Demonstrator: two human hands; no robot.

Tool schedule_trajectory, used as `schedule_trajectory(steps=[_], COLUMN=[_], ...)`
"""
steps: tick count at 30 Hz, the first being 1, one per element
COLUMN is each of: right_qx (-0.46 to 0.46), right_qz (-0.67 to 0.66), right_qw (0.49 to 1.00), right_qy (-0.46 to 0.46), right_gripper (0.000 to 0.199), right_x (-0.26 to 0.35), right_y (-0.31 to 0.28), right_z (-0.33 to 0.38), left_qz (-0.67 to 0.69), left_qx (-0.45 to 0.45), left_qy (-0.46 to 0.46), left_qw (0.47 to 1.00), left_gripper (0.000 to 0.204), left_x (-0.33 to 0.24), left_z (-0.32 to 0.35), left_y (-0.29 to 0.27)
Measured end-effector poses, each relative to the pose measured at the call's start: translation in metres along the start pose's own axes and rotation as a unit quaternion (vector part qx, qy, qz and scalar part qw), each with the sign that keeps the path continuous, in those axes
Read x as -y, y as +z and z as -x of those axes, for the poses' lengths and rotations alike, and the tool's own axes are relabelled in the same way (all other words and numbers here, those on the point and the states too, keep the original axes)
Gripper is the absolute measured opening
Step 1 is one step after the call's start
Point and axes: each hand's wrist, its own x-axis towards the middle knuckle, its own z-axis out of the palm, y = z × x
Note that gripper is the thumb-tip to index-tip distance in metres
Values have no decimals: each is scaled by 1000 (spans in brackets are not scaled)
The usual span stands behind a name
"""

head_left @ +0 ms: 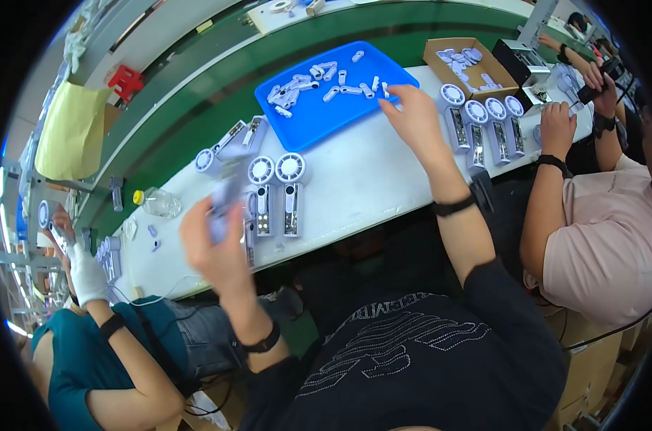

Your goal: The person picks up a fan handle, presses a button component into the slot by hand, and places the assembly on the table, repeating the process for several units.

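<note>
Fans (291,208) rest on the white worktop (354,179), several beside my left hand (222,253) and four in a row to the right of the blue tray (311,133). My left hand is closed around a pale piece (227,190), too blurred to identify fully. My right hand (414,118) reaches over the tray's right edge, thumb and fingers narrowly parted at a small pale part (385,90); whether they pinch it, I cannot tell. Loose pale parts (290,93) lie in the tray, most heaped toward its left end. Stage of work, as I judge it: round heads are already joined to handles, but the handles facing me show exposed inner components, so covering them seems undone. Further pale pieces, apparently unused, fill the cardboard box (441,52) beyond the row.
</note>
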Motion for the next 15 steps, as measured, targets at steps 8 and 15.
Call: schedule_trajectory(steps=[8, 15], right_qx=[214, -133], right_qz=[227, -93], right_qw=[950, 984], right_qy=[4, -80], right_gripper=[21, 29], right_x=[43, 29], right_y=[80, 11], right_z=[-70, -31], left_qz=[-269, 28], left_qx=[11, 8], left_qy=[-166, 72], left_qw=[949, 997], left_gripper=[45, 44], left_x=[136, -6], left_z=[28, -27], left_y=[-35, 69])
